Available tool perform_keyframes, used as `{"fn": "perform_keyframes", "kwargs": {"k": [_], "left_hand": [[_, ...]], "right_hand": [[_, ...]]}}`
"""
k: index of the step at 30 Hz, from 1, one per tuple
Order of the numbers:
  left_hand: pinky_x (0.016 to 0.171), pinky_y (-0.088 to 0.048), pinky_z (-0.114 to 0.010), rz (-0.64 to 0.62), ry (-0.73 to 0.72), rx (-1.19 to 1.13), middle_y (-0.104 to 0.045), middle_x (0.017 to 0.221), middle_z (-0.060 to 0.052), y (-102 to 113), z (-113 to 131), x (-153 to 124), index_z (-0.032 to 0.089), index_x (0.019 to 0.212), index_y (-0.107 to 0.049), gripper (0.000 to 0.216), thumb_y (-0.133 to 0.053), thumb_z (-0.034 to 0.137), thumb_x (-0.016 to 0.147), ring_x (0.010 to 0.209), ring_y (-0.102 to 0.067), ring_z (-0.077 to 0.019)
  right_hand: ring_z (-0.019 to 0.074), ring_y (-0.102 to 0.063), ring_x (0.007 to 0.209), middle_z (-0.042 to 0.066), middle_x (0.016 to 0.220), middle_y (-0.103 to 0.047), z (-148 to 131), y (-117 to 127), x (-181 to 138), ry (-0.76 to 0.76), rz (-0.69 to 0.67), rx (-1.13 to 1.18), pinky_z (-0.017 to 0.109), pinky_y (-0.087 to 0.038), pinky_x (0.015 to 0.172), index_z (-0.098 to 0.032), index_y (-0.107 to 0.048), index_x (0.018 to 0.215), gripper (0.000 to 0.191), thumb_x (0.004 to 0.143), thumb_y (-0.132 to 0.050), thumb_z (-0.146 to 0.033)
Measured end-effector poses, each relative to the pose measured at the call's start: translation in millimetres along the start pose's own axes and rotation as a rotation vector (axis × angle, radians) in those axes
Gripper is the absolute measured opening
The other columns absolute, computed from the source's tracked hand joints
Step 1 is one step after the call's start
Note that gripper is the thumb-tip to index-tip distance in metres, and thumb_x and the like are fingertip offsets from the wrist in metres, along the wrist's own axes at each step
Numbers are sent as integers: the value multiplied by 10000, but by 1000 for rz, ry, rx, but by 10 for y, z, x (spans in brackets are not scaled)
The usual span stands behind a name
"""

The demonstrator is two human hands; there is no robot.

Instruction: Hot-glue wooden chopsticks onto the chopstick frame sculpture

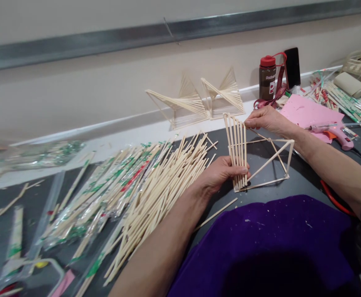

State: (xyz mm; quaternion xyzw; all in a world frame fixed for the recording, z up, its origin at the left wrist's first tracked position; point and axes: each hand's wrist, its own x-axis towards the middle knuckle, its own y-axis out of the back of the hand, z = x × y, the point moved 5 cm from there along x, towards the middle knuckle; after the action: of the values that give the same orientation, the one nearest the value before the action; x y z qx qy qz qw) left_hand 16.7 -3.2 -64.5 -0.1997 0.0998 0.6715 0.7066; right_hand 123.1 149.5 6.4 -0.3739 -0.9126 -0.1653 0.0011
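A frame of pale wooden sticks (262,159), shaped like a tetrahedron with a fan of sticks on its left face, stands on the dark table (310,173). My left hand (222,173) grips the lower ends of the fanned sticks, fingers wrapped round them. At the upper right of the fan, my right hand (265,119) pinches the top ends of the sticks.
A big loose heap of bare sticks (160,185) and wrapped chopsticks (100,194) lies to the left. Two finished stick shapes (199,101) lean on the wall. A pink glue gun (335,134) on pink paper, a brown bottle (267,78) and a phone are at right. Purple cloth (270,243) covers my lap.
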Motion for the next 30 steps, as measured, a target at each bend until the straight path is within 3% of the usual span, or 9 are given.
{"fn": "perform_keyframes", "kwargs": {"k": [8, 14, 19, 30], "left_hand": [[563, -451, -286, -13, -5, 1, -696, 638, -74, -5, 1, -4, 120, 712, -669, 291, -840, 283, 543, 548, -607, -154], [556, -461, -287, 14, 4, -5, -703, 630, -65, -5, 3, -4, 125, 717, -681, 292, -841, 279, 527, 544, -619, -158], [560, -457, -287, -2, -14, -1, -702, 634, -60, -4, 4, 6, 127, 709, -681, 280, -839, 280, 535, 551, -613, -154], [579, -455, -294, -19, -18, -1, -695, 643, -52, -23, 12, 3, 128, 736, -669, 279, -835, 275, 567, 559, -612, -151]], "right_hand": [[108, -477, 601, 6, 574, -583, 45, -1, 8, 37, 0, 19, 266, -367, 594, -108, -707, 631, 129, 727, -707, -195], [109, -499, 627, 38, 639, -654, 45, 2, 4, 92, -76, 20, 264, -413, 629, -105, -731, 681, 178, 795, -671, -229], [116, -555, 649, 23, 677, -689, 52, 8, -10, 96, -18, 103, 261, -450, 639, -128, -756, 755, 100, 725, -708, -210], [121, -571, 651, 9, 645, -656, -3, 14, -32, 112, 58, -16, 277, -474, 664, -146, -740, 701, 61, 731, -688, -150]]}}
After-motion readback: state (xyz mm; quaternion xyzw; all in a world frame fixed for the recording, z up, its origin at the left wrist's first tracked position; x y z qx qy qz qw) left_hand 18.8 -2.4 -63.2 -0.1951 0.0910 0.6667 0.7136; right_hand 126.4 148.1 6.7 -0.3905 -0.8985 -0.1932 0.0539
